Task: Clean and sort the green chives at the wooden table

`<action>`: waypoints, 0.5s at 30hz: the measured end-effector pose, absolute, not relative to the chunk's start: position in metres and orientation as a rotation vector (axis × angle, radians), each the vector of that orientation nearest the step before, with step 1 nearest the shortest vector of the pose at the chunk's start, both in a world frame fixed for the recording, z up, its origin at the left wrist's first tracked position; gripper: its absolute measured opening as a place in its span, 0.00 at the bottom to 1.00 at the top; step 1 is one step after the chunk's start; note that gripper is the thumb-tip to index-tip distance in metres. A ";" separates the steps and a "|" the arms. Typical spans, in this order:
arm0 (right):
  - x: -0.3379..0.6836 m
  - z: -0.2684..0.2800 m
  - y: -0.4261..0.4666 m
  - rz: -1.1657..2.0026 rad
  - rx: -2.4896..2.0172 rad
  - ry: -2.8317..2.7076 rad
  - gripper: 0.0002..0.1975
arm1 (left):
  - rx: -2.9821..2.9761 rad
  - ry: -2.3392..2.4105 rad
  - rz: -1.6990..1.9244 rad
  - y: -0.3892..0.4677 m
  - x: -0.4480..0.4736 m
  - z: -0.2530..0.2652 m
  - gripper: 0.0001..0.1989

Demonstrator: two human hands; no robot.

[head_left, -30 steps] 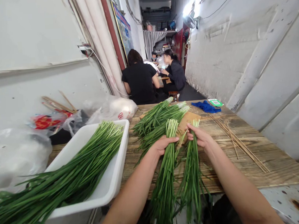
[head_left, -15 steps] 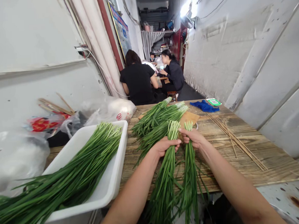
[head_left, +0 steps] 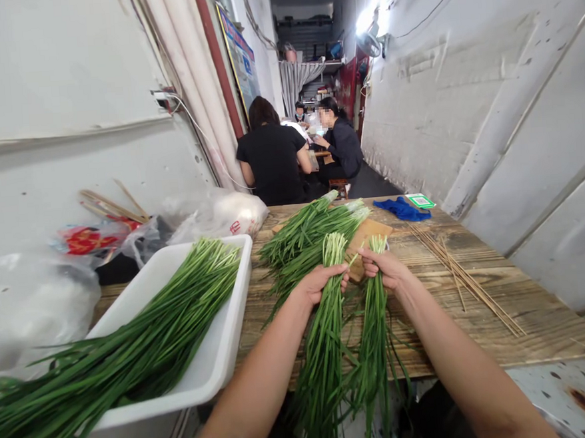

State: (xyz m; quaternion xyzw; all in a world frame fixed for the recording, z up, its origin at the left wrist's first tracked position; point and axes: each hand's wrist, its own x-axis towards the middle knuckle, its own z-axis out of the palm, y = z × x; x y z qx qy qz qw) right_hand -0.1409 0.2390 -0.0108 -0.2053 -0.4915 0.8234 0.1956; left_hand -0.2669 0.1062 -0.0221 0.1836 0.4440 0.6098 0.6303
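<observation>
My left hand point(head_left: 324, 282) is closed around a thick bunch of garlic chives point(head_left: 330, 330), pale stem ends up and green leaves hanging past the table's front edge. A thinner bunch of chives point(head_left: 374, 320) is gripped in my right hand point(head_left: 382, 267), close beside the first. One pale stalk point(head_left: 353, 260) slants between the two hands. Behind them, more chives point(head_left: 310, 228) lie in bundles on the table, partly over a brown board or sheet point(head_left: 376, 228). To the left, a white plastic tub point(head_left: 232, 353) holds a large heap of loose chives point(head_left: 164, 328).
Thin wooden sticks point(head_left: 470, 280) lie on the wooden table point(head_left: 523, 296) at right. Near its far edge are a blue cloth point(head_left: 402, 208) and a green-edged card point(head_left: 421, 200). Plastic bags point(head_left: 227, 213) stand behind the tub. Several people sit further back, one in a black shirt point(head_left: 273, 157).
My hands have moved slightly apart, each still holding its bunch. A single stalk now sticks out between them. The whole view has shifted a little.
</observation>
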 end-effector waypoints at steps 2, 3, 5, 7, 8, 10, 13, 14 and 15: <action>-0.141 -0.011 0.239 2.297 -0.571 -1.379 0.24 | 0.429 1.057 1.406 0.106 -0.266 -0.021 0.11; -0.142 -0.012 0.239 2.285 -0.579 -1.377 0.24 | 0.433 1.074 1.407 0.106 -0.265 -0.020 0.11; -0.142 -0.011 0.237 2.260 -0.613 -1.375 0.24 | 0.441 1.097 1.404 0.105 -0.264 -0.019 0.11; -0.142 -0.010 0.235 2.249 -0.641 -1.372 0.24 | 0.446 1.104 1.402 0.105 -0.264 -0.019 0.11; -0.142 -0.009 0.233 2.254 -0.641 -1.376 0.23 | 0.445 1.100 1.400 0.105 -0.264 -0.019 0.10; -0.142 -0.007 0.230 2.279 -0.614 -1.415 0.23 | 0.438 1.081 1.394 0.106 -0.265 -0.020 0.10; -0.140 -0.005 0.226 2.297 -0.573 -1.526 0.21 | 0.432 1.049 1.387 0.107 -0.266 -0.022 0.10; -0.140 -0.005 0.225 2.293 -0.566 -1.564 0.20 | 0.430 1.039 1.384 0.107 -0.267 -0.022 0.11; -0.139 -0.004 0.224 2.287 -0.556 -1.596 0.20 | 0.426 1.027 1.383 0.107 -0.267 -0.023 0.11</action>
